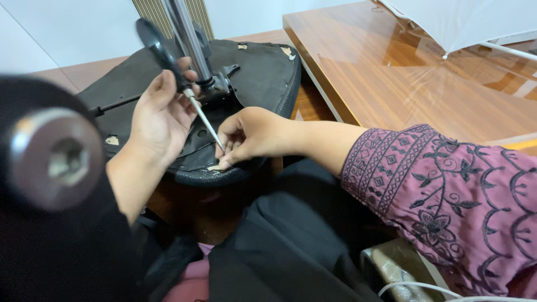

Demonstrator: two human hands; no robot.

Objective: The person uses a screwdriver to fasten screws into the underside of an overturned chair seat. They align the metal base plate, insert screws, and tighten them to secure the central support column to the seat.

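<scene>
My left hand (159,114) grips a black-handled screwdriver (162,53), its thin metal shaft slanting down to the right. The tip meets the underside of an upturned black office chair seat (263,72) near its front edge. My right hand (249,137), in a purple patterned sleeve, pinches at the tip of the shaft and rests its fingers on the seat. Whether a screw is between the fingers I cannot tell. A shiny metal column (187,33) rises from the mounting plate in the middle of the seat.
A blurred black part with a round metal end (53,159) fills the left foreground. A glossy wooden table (425,84) stands to the right, with a white umbrella-like thing (475,22) on it. Black cloth (279,246) covers my lap; a white cable (414,288) lies lower right.
</scene>
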